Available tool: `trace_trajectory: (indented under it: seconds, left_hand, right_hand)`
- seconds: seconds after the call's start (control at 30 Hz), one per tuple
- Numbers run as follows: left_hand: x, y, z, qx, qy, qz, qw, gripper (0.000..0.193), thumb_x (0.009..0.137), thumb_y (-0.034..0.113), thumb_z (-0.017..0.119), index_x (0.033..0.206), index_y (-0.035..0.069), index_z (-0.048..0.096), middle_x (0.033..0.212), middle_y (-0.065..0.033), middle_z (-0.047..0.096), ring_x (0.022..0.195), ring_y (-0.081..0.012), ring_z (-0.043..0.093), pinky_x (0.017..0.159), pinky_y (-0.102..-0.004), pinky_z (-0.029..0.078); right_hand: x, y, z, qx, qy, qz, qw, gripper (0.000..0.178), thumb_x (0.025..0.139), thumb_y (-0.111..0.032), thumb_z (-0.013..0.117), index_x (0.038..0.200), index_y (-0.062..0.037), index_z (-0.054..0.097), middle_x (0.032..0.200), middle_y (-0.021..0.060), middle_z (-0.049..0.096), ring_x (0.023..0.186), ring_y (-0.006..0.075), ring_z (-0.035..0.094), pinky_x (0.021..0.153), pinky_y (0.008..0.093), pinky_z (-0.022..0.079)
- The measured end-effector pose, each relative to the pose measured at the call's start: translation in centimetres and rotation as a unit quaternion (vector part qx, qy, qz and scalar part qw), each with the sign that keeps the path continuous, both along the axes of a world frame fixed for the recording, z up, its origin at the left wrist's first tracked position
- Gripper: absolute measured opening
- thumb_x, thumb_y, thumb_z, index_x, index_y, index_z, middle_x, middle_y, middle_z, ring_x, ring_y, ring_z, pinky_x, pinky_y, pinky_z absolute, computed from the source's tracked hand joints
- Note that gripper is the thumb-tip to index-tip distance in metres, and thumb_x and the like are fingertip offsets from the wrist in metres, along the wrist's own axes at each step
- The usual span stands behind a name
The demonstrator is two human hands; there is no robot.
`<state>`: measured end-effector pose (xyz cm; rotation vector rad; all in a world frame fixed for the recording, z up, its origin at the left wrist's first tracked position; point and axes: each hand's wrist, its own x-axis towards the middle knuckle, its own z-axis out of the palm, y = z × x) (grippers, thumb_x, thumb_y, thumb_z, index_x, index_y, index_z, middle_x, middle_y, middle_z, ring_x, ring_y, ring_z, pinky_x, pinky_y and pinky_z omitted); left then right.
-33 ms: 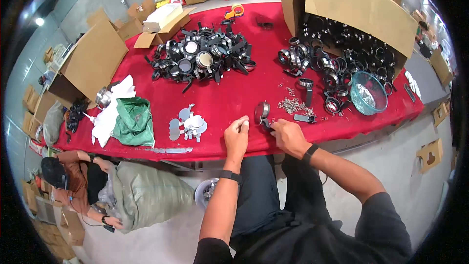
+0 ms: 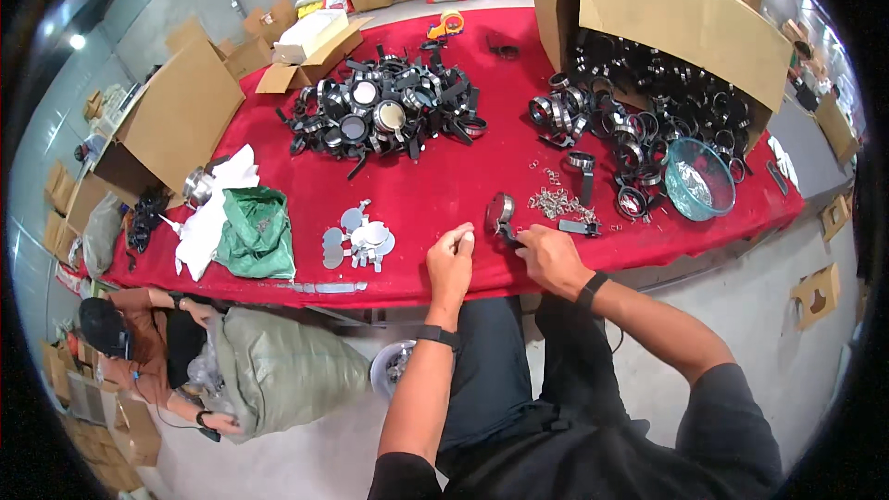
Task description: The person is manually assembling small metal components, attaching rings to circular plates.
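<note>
At the near edge of the red table, my right hand grips the black handle of a metal ring, which stands tilted just beyond my fingers. My left hand is to the left of that ring, apart from it, with thumb and fingers pinched together. Whatever is in this pinch is too small to make out. Beyond my right hand lie a heap of small metal clips and a loose black-handled ring piece. Flat grey discs with tabs lie left of my left hand.
A large pile of black-handled metal rings covers the table's far middle. More spill from a cardboard box at right, beside a clear teal bowl. A green bag lies at left. A co-worker handles a big sack below.
</note>
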<state>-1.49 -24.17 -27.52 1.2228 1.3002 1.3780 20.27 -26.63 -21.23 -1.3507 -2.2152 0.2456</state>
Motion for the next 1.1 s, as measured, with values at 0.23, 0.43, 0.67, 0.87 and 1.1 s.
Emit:
trace_trajectory:
  seconds: [0.23, 0.43, 0.67, 0.87, 1.1]
  left_hand:
    - [1.7, -0.3, 1.6, -0.002, 0.046, -0.009, 0.999, 0.032, 0.103, 0.014, 0.074, 0.128, -0.006, 0.076, 0.122, -0.0145, 0.080, 0.110, -0.0184, 0.074, 0.100, -0.0323, 0.058]
    - [1.5, -0.8, 2.0, 0.015, 0.096, 0.031, 0.995, 0.026, 0.098, 0.014, 0.077, 0.115, -0.006, 0.079, 0.117, -0.0186, 0.080, 0.105, -0.0228, 0.078, 0.093, -0.0338, 0.062]
    - [1.9, -1.6, 1.9, 0.094, 0.097, 0.028, 0.990, 0.013, 0.096, 0.005, 0.077, 0.102, -0.007, 0.079, 0.112, -0.0173, 0.080, 0.102, -0.0225, 0.077, 0.088, -0.0347, 0.064]
    - [1.7, -1.7, 1.9, 0.092, 0.107, 0.036, 0.989, 0.014, 0.096, 0.005, 0.077, 0.102, -0.006, 0.079, 0.111, -0.0161, 0.081, 0.100, -0.0222, 0.078, 0.085, -0.0341, 0.065]
    - [1.1, -1.5, 1.8, 0.046, 0.057, 0.014, 0.997, 0.014, 0.094, 0.007, 0.076, 0.103, -0.004, 0.081, 0.110, -0.0180, 0.081, 0.101, -0.0288, 0.079, 0.092, -0.0394, 0.064]
  right_hand:
    - [-2.3, 14.1, 13.7, 0.123, 0.213, 0.021, 0.969, 0.042, 0.091, -0.020, 0.077, 0.125, 0.0017, 0.069, 0.112, 0.0318, 0.074, 0.109, 0.0493, 0.072, 0.095, 0.0537, 0.057]
    - [-6.2, 10.5, 9.6, 0.163, 0.234, 0.072, 0.956, 0.030, 0.088, -0.012, 0.078, 0.113, 0.0028, 0.072, 0.112, 0.0262, 0.074, 0.108, 0.0469, 0.071, 0.098, 0.0510, 0.058]
    - [7.7, 8.7, 5.1, 0.137, -0.045, -0.184, 0.972, 0.030, 0.086, -0.018, 0.084, 0.107, 0.0000, 0.073, 0.111, 0.0209, 0.071, 0.109, 0.0416, 0.069, 0.097, 0.0501, 0.058]
    - [12.3, 9.9, 2.1, -0.054, -0.047, -0.239, 0.968, 0.048, 0.088, -0.027, 0.085, 0.117, 0.0017, 0.061, 0.106, 0.0325, 0.072, 0.103, 0.0512, 0.071, 0.091, 0.0565, 0.058]
    - [15.7, 12.6, -1.3, -0.062, 0.153, -0.278, 0.946, 0.040, 0.093, -0.013, 0.069, 0.130, 0.0040, 0.064, 0.110, 0.0279, 0.076, 0.103, 0.0414, 0.075, 0.094, 0.0476, 0.059]
